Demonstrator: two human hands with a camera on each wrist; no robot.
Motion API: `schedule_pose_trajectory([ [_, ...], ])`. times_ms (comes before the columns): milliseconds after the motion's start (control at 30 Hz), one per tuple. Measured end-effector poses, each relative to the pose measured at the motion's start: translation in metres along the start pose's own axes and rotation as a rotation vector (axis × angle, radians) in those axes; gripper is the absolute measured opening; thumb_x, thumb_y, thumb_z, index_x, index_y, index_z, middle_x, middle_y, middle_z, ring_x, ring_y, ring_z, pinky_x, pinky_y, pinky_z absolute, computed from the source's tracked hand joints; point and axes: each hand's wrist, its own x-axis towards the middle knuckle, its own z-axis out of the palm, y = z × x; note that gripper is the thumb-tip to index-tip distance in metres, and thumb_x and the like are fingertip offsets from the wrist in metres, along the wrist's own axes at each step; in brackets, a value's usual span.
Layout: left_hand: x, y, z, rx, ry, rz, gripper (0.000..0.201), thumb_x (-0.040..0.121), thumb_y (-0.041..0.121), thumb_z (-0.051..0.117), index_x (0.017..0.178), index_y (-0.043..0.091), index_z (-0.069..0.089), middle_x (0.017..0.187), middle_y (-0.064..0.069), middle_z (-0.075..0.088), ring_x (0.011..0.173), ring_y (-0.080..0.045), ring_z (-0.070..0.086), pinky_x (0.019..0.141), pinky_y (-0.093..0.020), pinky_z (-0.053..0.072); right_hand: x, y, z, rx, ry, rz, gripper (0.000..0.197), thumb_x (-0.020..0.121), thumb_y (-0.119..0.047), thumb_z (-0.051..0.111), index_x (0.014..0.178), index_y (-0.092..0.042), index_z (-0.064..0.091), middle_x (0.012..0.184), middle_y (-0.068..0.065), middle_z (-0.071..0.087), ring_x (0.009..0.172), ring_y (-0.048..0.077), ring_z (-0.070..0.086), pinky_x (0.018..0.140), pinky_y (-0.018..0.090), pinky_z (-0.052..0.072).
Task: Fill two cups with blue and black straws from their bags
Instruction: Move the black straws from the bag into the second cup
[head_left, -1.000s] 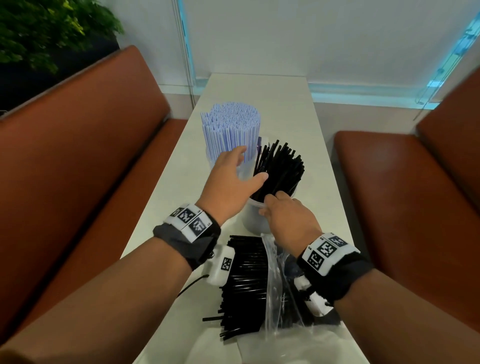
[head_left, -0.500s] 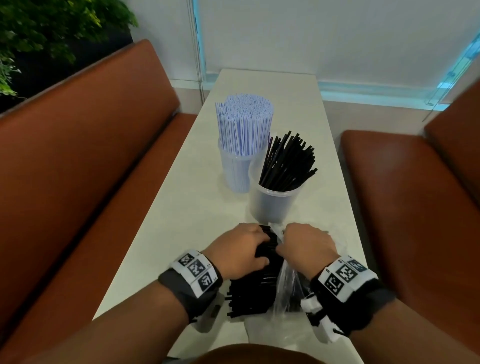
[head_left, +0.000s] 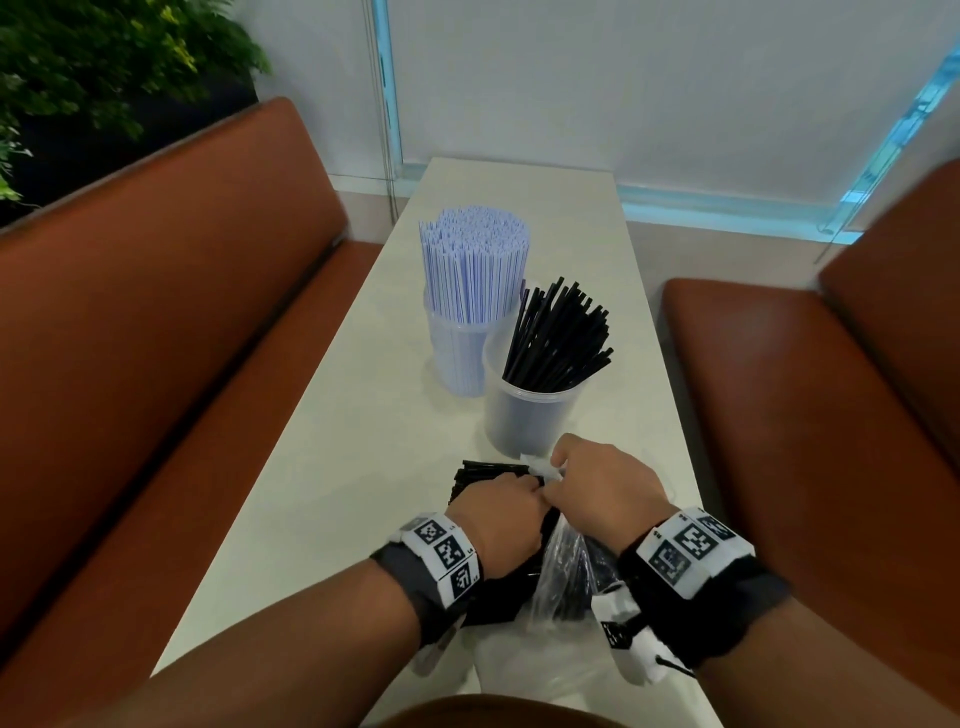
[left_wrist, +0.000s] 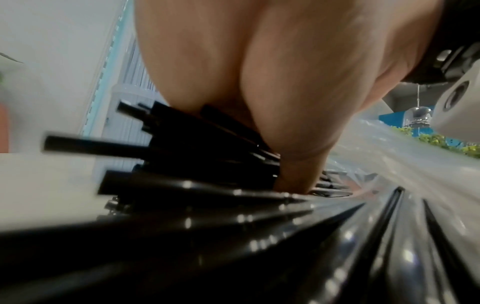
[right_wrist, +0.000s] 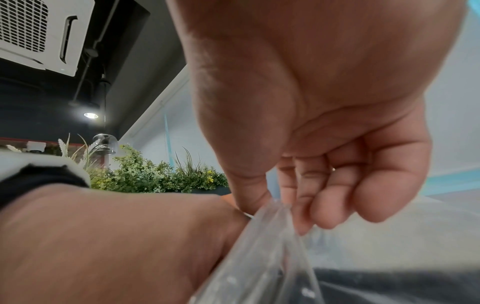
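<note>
— While your left hand (head_left: 501, 519) curled round the loose black straws (left_wrist: 197, 148), what was your right hand (head_left: 605, 491) doing?

— You pinched the clear bag (right_wrist: 270, 236) open. At twelve o'clock the black-straw cup (head_left: 530, 415) looked part-filled; next, I'd judge, you needed to lift that bundle out.

A café booth: brown benches (head_left: 156, 322) flanking a narrow table (head_left: 363, 441).

Brown benches (head_left: 171, 291), green plants (head_left: 78, 67), ceiling air unit (right_wrist: 39, 35).
</note>
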Motion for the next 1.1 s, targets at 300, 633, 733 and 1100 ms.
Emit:
schedule_pose_trajectory([
  [300,-0.022,-0.035,-0.016,0.098,0.091,-0.071,0.023,0.094,0.021,0.046,0.116,0.017,0.048,0.103,-0.005,0.067,0.083,-0.031,0.064,0.068,-0.035,0.031,0.006,0.009,0.0,0.059,0.043,0.038,0.017,0.079,-0.046,0.05,0.092,-0.037,0.055,0.077,-0.017,0.054,0.073,0.006,0.055,0.056,0.027,0.033],
  [633,-0.071,-0.114,-0.022,0.065,0.079,-0.168,0.019,0.103,0.035,0.043,0.119,0.027,0.05,0.101,0.005,0.062,0.087,-0.022,0.061,0.07,-0.035,0.045,0.008,0.017,0.001,0.075,0.015,0.099,0.019,0.088,-0.052,0.048,0.083,-0.038,0.06,0.077,-0.015,0.064,0.068,0.003,0.059,0.06,0.026,0.041],
  [733,-0.082,-0.129,-0.027,0.013,0.119,-0.236,0.018,0.102,0.032,0.045,0.118,0.029,0.05,0.1,0.008,0.059,0.086,-0.018,0.058,0.072,-0.038,0.05,0.009,0.01,-0.002,0.25,0.146,-0.003,0.041,0.096,-0.064,0.037,0.085,-0.033,0.061,0.078,-0.013,0.065,0.073,0.003,0.059,0.068,0.031,0.047],
  [1100,-0.048,-0.079,-0.054,-0.136,0.393,-0.103,0.024,0.094,0.032,0.057,0.117,0.028,0.053,0.1,0.006,0.063,0.085,-0.022,0.06,0.066,-0.037,0.047,0.004,-0.042,-0.02,1.111,0.441,-0.187,0.031,0.105,-0.025,0.047,0.09,-0.021,0.074,0.092,-0.003,0.075,0.094,0.013,0.069,0.086,0.03,0.051],
])
